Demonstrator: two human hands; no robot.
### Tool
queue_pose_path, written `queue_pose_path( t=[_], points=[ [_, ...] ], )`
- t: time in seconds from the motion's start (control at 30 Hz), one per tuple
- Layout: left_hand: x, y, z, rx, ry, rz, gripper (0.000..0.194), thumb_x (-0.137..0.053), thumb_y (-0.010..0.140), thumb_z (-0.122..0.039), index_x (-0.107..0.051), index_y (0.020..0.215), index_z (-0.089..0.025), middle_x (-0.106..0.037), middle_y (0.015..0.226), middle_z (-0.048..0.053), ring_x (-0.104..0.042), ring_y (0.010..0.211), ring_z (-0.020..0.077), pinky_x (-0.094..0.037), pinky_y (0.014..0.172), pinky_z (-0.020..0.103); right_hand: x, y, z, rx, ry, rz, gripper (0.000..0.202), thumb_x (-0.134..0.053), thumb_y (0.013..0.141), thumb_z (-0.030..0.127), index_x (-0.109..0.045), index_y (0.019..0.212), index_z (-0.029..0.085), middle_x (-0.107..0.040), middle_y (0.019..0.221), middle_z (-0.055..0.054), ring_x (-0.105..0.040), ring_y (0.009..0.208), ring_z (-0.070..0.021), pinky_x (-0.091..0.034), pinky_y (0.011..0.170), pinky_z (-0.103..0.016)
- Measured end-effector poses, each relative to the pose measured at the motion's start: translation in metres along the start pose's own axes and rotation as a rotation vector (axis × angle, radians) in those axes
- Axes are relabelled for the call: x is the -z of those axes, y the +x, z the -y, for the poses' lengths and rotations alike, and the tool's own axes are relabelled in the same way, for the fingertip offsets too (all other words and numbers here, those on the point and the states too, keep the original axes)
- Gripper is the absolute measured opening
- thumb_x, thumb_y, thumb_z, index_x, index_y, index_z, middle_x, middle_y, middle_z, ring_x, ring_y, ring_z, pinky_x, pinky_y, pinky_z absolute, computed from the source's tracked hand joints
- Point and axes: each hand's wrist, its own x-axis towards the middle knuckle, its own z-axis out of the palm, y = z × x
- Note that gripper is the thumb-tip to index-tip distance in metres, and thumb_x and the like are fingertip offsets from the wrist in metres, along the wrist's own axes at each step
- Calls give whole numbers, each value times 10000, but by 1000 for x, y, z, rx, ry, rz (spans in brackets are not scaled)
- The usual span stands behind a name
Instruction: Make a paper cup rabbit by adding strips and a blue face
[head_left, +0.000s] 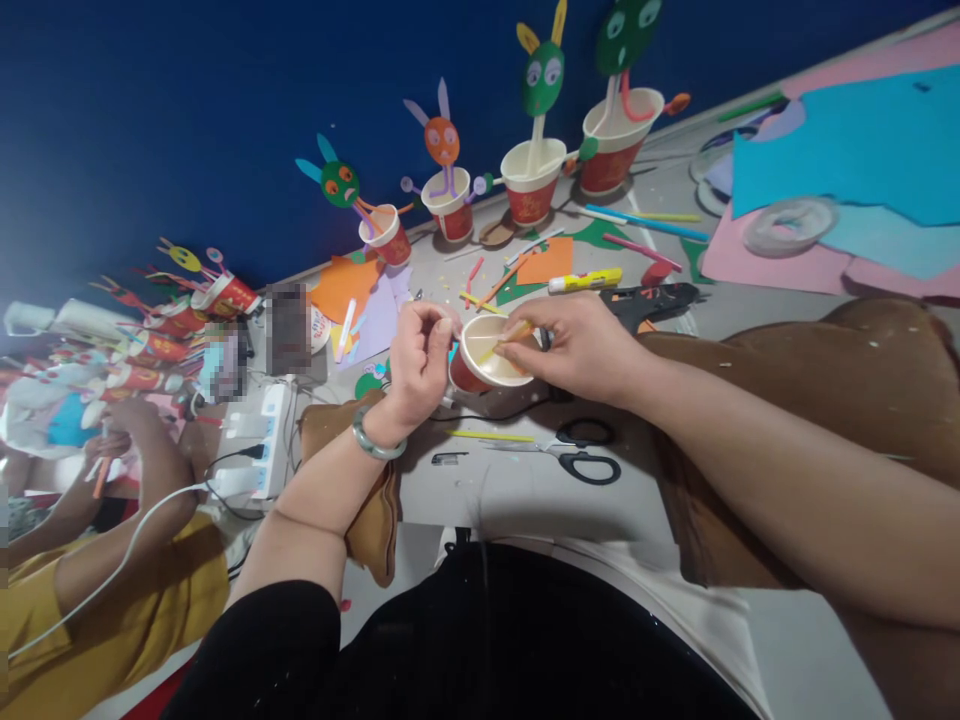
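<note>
A red and white paper cup [466,377] stands in front of me with its mouth up, between my two hands. My right hand [574,345] is closed in a pinch over the cup's right rim, on a thin yellow-orange straw [517,335] that reaches down into the cup. Beside the left rim, my left hand [421,355] has its fingers curled and its thumb pressed to them; what they hold, if anything, is hidden. Just below the cup lie black-handled scissors [589,450] and a thin yellow stick [487,436].
Several finished cup puppets, one with a green head [544,80], line the blue wall. A yellow glue stick [585,281] and black glue gun [652,300] lie behind my right hand. Blue paper [885,140] is at right. At left are a power strip [274,440] and another person's arms [142,480].
</note>
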Motion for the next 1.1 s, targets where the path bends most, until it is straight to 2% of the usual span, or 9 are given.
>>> queue_pose_path(
  t=[0.23, 0.43, 0.57, 0.7, 0.8, 0.9, 1.0, 1.03, 1.1],
  points=[
    [-3, 1, -1, 73, -69, -46, 297, -533, 1097, -547, -512, 1035, -258, -691, 830, -16, -683, 739, 119, -536, 710, 303, -3, -2, 3, 12, 18, -17, 130, -691, 859, 273, -713, 753, 202, -747, 757, -40, -631, 692, -173, -438, 693, -315],
    [4, 11, 8, 198, -199, 101, 374, -671, 1006, -608, -631, 969, -238, -746, 838, -6, -696, 718, 113, -568, 677, 281, 1, 1, -2, -29, -47, -33, 124, -699, 849, 273, -692, 742, 209, -724, 739, -29, -623, 682, -180, -437, 678, -333],
    [9, 16, 11, 155, -181, 167, 395, -814, 892, -605, -726, 872, -221, -782, 851, 7, -720, 771, 123, -588, 707, 283, 2, 2, -5, -48, -53, -43, 131, -697, 858, 298, -698, 757, 214, -726, 755, -35, -645, 704, -197, -447, 686, -348],
    [10, 15, 9, 163, -147, 160, 343, -810, 920, -541, -741, 853, -212, -795, 855, 6, -713, 760, 107, -577, 709, 261, 2, 2, -6, -29, -52, -25, 126, -697, 856, 311, -719, 793, 205, -735, 758, -43, -653, 703, -198, -444, 694, -341],
    [11, 13, 10, 161, -122, 179, 374, -766, 954, -552, -714, 833, -203, -774, 833, 8, -702, 761, 105, -573, 723, 258, 2, 2, -6, -25, -57, -15, 104, -712, 855, 299, -716, 790, 218, -729, 739, -29, -652, 693, -192, -444, 690, -333],
    [11, 12, 14, 126, -169, 230, 383, -751, 949, -602, -711, 983, -223, -779, 932, 27, -729, 842, 128, -591, 787, 285, 2, 2, -6, -13, -50, -4, 108, -715, 850, 285, -705, 766, 218, -714, 711, -16, -629, 666, -178, -435, 680, -326],
    [13, 12, 18, 49, -217, 275, 672, -824, 826, -708, -627, 1318, -295, -764, 1170, 64, -756, 990, 181, -615, 893, 352, 2, 2, -7, 6, -79, 32, 116, -698, 844, 263, -687, 738, 217, -706, 696, -16, -606, 650, -172, -418, 675, -326],
    [14, 13, 18, 18, -200, 274, 741, -836, 798, -727, -604, 1367, -313, -750, 1220, 74, -754, 1036, 200, -616, 927, 378, 2, 2, -7, 17, -100, 51, 123, -694, 842, 257, -677, 727, 218, -703, 692, -18, -602, 652, -174, -414, 676, -327],
    [17, 14, 17, -49, -104, 267, 671, -834, 803, -719, -665, 1309, -312, -738, 1242, 82, -735, 1115, 231, -606, 996, 427, 1, 1, -7, 50, -148, 90, 130, -685, 841, 247, -654, 717, 222, -702, 699, -27, -607, 677, -186, -409, 686, -332]
  ],
)
